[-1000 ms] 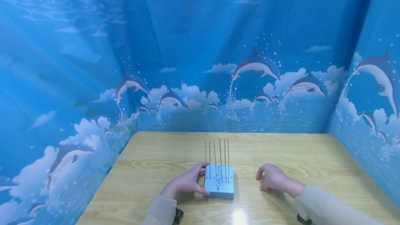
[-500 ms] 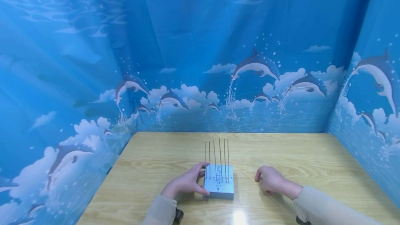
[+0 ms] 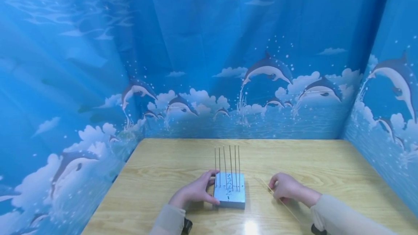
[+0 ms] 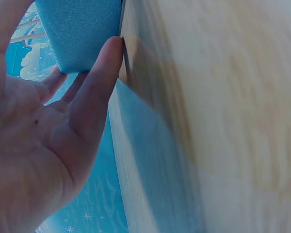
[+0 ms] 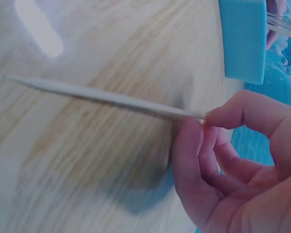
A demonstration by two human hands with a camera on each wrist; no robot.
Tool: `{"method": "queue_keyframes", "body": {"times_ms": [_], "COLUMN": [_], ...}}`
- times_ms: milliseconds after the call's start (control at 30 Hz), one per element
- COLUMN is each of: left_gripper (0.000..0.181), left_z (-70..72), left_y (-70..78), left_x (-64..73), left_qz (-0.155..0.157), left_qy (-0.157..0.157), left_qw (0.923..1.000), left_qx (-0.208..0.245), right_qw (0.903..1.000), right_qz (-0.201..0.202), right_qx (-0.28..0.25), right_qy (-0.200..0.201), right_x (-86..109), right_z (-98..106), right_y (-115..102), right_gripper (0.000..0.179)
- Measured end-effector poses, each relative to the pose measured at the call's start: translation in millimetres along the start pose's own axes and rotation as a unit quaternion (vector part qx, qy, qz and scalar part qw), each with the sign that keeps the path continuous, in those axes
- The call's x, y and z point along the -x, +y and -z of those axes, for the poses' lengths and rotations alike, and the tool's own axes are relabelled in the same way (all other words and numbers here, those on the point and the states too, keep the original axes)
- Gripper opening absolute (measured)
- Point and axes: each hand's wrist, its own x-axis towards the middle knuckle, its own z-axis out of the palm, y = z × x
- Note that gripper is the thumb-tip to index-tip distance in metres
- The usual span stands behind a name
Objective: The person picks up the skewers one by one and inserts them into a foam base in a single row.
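A light blue foam block (image 3: pixel 231 204) with dark specks on top sits on the table, with several thin sticks (image 3: pixel 230 160) standing upright in it. My left hand (image 3: pixel 193 190) holds the block from its left side, thumb at the near corner and fingers at the far one. In the left wrist view, a fingertip presses low on the foam block (image 4: pixel 82 34). To the block's right, my right hand (image 3: pixel 287 187) pinches a thin pale skewer between thumb and index finger. The right wrist view shows this skewer (image 5: pixel 102 96) slanting close over the wood, its pointed end away from the hand.
The wood-grain table (image 3: pixel 176 155) is bordered by blue curtains (image 3: pixel 202 119) printed with dolphins, at the back and both sides. A bright light reflection (image 3: pixel 250 226) lies on the table's near part.
The right hand has shifted only slightly, and the skewer's far end has swung a little to the right and now looks blurred. The left hand and the foam block have stayed in place.
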Motion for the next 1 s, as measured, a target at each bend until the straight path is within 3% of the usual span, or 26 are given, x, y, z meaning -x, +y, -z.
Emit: {"method": "queue_keyframes", "body": {"times_ms": [200,367,533,767,1000], "left_gripper": [0.113,0.112,0.112,0.11,0.111], "left_z": [-0.6,-0.6,0.0,0.8,0.4], "left_y": [0.0,-1.0,-1.0,-0.9,-1.0], "left_x": [0.3,0.0,0.0,-1.0,-1.9], "left_qz": [0.001,0.003,0.0,0.006,0.006], "left_qy": [0.001,0.0,0.0,0.003,0.003], "left_qw": [1.0,1.0,1.0,1.0,1.0], "left_qx": [0.001,0.003,0.004,-0.004,-0.006], "right_qw": [0.9964,0.9879,0.973,0.9474,0.9242], "right_qz": [-0.007,0.027,0.073,0.152,0.192], "right_qx": [-0.084,-0.149,-0.217,-0.28,-0.313], "right_qy": [-0.015,-0.033,-0.029,0.031,0.105], "right_x": [-0.7,-4.3,-3.4,7.9,19.1], "right_z": [11.8,30.6,50.4,58.9,45.5], "right_y": [1.9,-2.1,-16.9,-48.7,-70.0], "right_gripper": [0.037,0.036,0.037,0.034,0.033]}}
